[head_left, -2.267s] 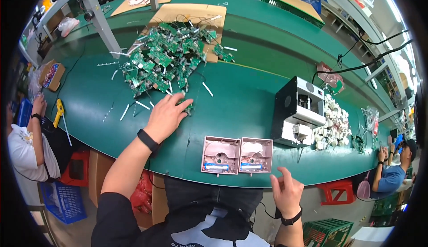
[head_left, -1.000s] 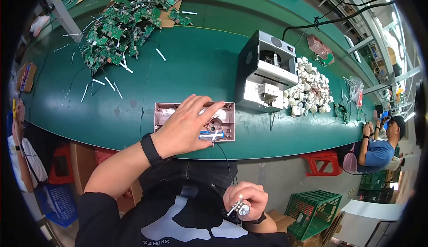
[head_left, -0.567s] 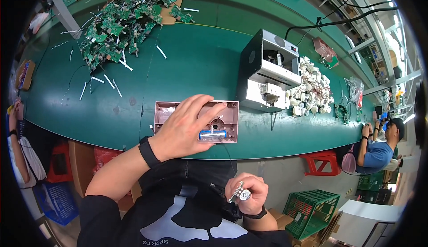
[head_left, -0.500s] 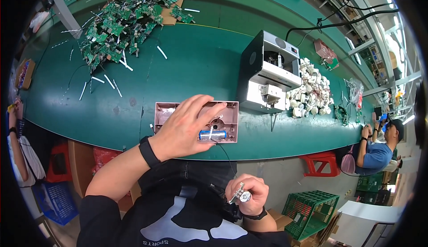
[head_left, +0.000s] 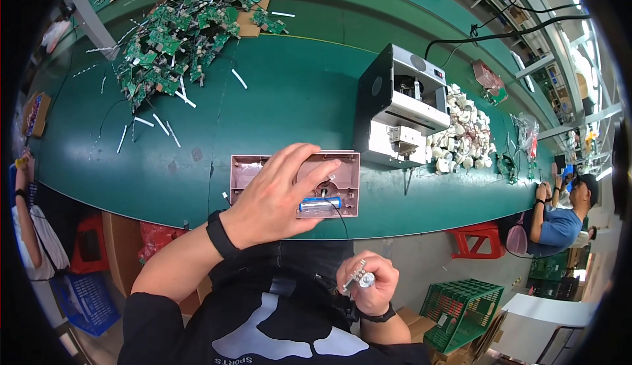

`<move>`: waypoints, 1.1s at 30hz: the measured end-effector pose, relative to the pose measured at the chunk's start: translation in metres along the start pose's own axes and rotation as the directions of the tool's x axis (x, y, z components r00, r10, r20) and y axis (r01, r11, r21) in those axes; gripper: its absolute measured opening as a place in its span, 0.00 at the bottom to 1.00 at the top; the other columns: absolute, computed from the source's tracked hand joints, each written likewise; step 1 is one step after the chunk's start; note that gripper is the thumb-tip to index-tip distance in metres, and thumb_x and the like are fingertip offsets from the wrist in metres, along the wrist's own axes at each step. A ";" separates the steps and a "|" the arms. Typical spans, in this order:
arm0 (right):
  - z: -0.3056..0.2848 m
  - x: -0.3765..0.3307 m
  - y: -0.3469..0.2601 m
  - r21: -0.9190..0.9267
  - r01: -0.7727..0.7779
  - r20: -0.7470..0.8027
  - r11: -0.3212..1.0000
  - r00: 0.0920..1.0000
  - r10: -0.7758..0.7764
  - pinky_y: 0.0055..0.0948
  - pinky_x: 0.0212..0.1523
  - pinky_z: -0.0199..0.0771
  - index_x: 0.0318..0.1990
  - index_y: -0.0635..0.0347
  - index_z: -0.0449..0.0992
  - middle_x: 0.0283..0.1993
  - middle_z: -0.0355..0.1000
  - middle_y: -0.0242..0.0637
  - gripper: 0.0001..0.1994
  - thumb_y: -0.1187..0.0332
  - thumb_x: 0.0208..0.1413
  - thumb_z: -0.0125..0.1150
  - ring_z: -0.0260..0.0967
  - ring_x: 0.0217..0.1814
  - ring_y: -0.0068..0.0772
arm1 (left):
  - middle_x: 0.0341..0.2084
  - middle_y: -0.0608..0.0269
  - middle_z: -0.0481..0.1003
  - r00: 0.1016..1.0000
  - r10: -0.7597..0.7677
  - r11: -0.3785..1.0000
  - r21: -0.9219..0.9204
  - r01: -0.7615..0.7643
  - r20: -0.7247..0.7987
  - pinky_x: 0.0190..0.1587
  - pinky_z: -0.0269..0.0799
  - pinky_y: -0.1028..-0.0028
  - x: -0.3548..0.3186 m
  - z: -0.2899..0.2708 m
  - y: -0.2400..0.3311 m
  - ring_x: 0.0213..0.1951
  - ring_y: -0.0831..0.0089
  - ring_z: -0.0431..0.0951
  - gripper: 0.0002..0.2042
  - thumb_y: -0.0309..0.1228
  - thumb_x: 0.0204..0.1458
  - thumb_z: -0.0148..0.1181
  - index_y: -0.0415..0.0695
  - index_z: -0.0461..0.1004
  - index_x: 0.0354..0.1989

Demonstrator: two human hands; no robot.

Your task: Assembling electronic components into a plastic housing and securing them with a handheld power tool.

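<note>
My left hand [head_left: 266,200] spans a shallow pink plastic case [head_left: 357,184] at the table's near edge, fingers at its far wall and thumb at the near wall. The case is open upward and its left half is partly hidden by the hand. A blue cylindrical battery [head_left: 320,204] lies in it beside my thumb. A thin black wire [head_left: 342,218] runs out of the case over its near wall. Off the table's edge, close to my body, my right hand [head_left: 376,287] is closed on a small silver metal part with a round end [head_left: 366,279]; its lower portion is hidden in the fingers.
A black and silver machine [head_left: 401,111] stands right of the case. Beyond it lies a heap of white wired parts [head_left: 463,131]. Green circuit boards [head_left: 178,42] are piled at the far left, with white strips around them. A co-worker [head_left: 559,223] sits at the far right.
The pink case has shifted slightly right and nearer, with my left hand on it. The black wire now crosses the battery. My right hand has moved up a little with the metal part.
</note>
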State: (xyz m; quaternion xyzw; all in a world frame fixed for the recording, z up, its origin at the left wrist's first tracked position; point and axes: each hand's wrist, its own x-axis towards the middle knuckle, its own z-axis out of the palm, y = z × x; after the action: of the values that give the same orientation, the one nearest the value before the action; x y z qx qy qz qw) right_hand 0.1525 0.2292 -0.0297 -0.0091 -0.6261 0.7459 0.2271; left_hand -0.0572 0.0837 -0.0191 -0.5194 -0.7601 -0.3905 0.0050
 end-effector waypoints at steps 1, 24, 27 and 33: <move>0.001 0.003 0.003 -0.037 -0.004 0.018 0.999 1.000 0.005 0.29 0.20 0.70 0.33 0.70 0.73 0.27 0.72 0.44 0.13 0.69 0.67 0.62 0.69 0.19 0.31 | 0.62 0.43 0.65 1.000 0.007 1.000 -0.012 -0.007 0.000 0.66 0.67 0.52 0.000 -0.002 0.003 0.65 0.42 0.67 0.43 0.32 0.38 0.78 0.47 0.66 0.68; 0.015 0.044 0.013 -0.007 -0.058 0.169 0.998 0.984 0.058 0.29 0.35 0.73 0.39 0.67 0.77 0.36 0.76 0.41 0.03 0.78 0.60 0.65 0.75 0.32 0.34 | 0.68 0.40 0.62 0.999 0.045 0.997 0.059 -0.045 0.013 0.65 0.68 0.48 0.002 -0.018 0.025 0.67 0.38 0.65 0.27 0.30 0.31 0.81 0.52 0.84 0.46; 0.014 0.043 0.013 -0.142 0.123 0.189 0.982 0.977 -0.095 0.31 0.36 0.77 0.40 0.70 0.78 0.37 0.77 0.44 0.07 0.73 0.62 0.66 0.76 0.33 0.35 | 0.69 0.39 0.61 0.998 0.060 0.995 0.076 -0.062 0.026 0.65 0.67 0.48 0.002 -0.015 0.027 0.67 0.38 0.64 0.25 0.30 0.31 0.81 0.52 0.85 0.45; 0.013 0.040 0.019 -0.173 0.230 0.193 0.958 0.961 -0.196 0.31 0.33 0.77 0.40 0.69 0.78 0.36 0.77 0.44 0.06 0.75 0.59 0.68 0.76 0.32 0.37 | 0.70 0.37 0.60 0.994 0.099 0.988 0.114 -0.103 0.042 0.66 0.66 0.47 0.006 -0.015 0.030 0.67 0.35 0.63 0.25 0.30 0.32 0.80 0.51 0.85 0.45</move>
State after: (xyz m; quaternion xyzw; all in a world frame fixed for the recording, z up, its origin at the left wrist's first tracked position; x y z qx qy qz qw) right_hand 0.1069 0.2290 -0.0345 0.1017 -0.7105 0.6502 0.2491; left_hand -0.0424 0.0837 0.0116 -0.5630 -0.7542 -0.3356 0.0411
